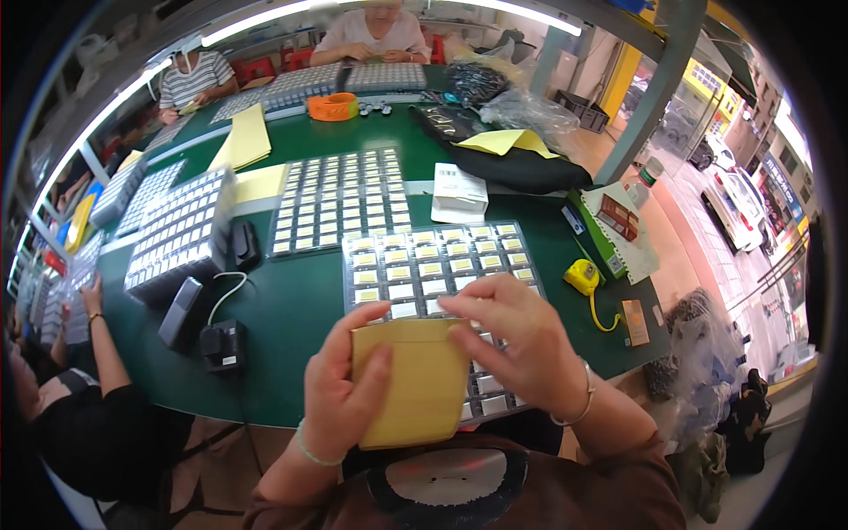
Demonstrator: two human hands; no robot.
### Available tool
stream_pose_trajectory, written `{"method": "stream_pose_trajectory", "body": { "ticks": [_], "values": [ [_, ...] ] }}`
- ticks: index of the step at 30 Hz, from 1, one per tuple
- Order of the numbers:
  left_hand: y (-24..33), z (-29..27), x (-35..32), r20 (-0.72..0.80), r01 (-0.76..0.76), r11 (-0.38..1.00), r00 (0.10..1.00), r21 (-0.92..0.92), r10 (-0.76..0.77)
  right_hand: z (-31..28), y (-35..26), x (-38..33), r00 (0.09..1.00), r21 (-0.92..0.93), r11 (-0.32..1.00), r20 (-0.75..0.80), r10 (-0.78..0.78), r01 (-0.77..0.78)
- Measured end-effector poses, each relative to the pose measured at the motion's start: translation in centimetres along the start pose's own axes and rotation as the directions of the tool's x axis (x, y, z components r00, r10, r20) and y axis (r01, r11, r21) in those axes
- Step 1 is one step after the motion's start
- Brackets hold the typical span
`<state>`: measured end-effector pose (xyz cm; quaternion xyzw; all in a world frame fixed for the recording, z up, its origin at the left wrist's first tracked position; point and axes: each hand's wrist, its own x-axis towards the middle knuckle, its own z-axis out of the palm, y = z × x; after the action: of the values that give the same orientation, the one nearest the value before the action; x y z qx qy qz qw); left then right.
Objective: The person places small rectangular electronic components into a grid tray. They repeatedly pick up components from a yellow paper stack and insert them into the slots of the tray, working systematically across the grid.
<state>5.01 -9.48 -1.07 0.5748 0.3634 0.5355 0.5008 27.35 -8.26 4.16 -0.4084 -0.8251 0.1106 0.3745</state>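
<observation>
My left hand (346,389) is closed around the left side of a stack of yellow paper sheets (415,389), thumb on top. The stack is upright in front of my chest, over the near part of a clear plastic tray (367,256). Small rectangular pieces in black holders fill the tray's cells; those farther away have yellow faces, while several nearer ones look white. My right hand (521,340) hovers over the tray's middle, index finger stretched toward a cell and thumb apart from it by the stack's upper right corner. I see nothing between these fingers.
A second filled tray (340,199) lies beyond on the green table (291,353). Stacked trays (181,234), a black adapter (223,344) and a grey device (181,314) are left. A white box (459,193) and yellow tape measure (581,276) are right. Co-workers sit left and opposite.
</observation>
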Motion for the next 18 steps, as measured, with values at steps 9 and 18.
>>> {"method": "stream_pose_trajectory", "body": {
  "ticks": [9,18],
  "values": [
    [-0.5,1.1,-0.5,-0.031,-0.087,0.992,0.995,0.095,0.091,2.3,-1.3,-1.1,0.994,-0.054,0.998,-0.106,0.036,-0.042],
    [-0.5,1.3,-0.5,-0.025,-0.011,1.000,1.000,-0.029,0.010,3.2,-0.4,-2.3,0.979,-0.266,0.962,-0.172,-0.111,0.062]
  ]
}}
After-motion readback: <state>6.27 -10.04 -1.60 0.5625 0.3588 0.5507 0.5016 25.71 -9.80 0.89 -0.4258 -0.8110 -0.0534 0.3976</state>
